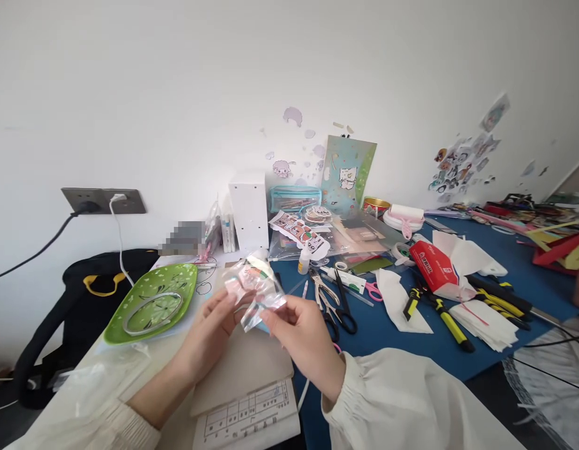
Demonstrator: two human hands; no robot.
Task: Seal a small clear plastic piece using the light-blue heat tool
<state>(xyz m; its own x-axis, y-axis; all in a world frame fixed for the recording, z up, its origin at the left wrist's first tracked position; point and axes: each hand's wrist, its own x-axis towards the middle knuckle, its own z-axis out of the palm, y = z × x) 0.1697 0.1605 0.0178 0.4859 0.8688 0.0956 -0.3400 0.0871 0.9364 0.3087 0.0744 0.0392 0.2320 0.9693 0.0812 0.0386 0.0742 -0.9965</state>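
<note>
Above a closed notebook, a small clear plastic packet with pink and orange printed pieces is held up between both hands. My left hand pinches its left side with the fingertips. On the other side, my right hand grips the packet's lower right corner between thumb and fingers. What exactly lies inside the packet is hard to make out through the shine. A printed sheet sticks out under the notebook.
At left stands a green tray with a white ring in it. Right of my hands lie metal pliers, black scissors, a glue bottle, a red tissue pack and yellow-black cutters. A white box stands behind.
</note>
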